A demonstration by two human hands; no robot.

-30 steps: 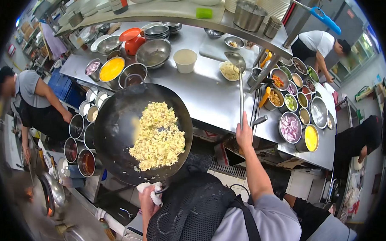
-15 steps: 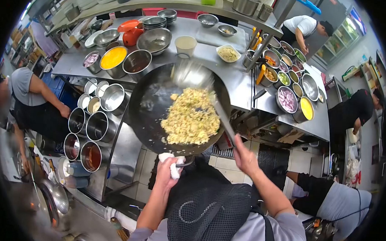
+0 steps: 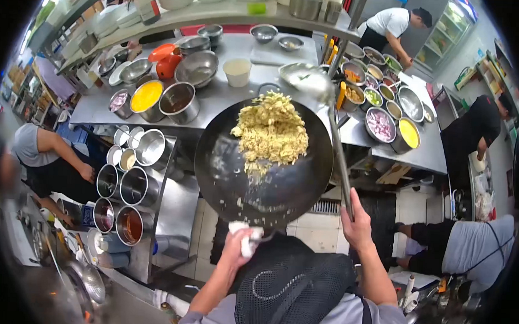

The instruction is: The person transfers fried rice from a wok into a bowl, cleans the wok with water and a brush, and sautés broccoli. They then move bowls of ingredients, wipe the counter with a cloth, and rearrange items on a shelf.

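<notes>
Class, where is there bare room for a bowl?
Bare counter shows between white tub and wok; bare shelf lies right of the left-hand pots. The counter's right side is crowded with ingredient bowls.

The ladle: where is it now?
In the head view, the ladle is in the right hand, its handle along the right edge of the wok, its bowl beyond the far rim.

The left hand (image 3: 232,249) grips a cloth (image 3: 245,239) at the wok's (image 3: 227,175) six o'clock; food (image 3: 272,131) heaps toward twelve. The right hand (image 3: 358,222) holds a ladle (image 3: 341,156), bowl at one.
</notes>
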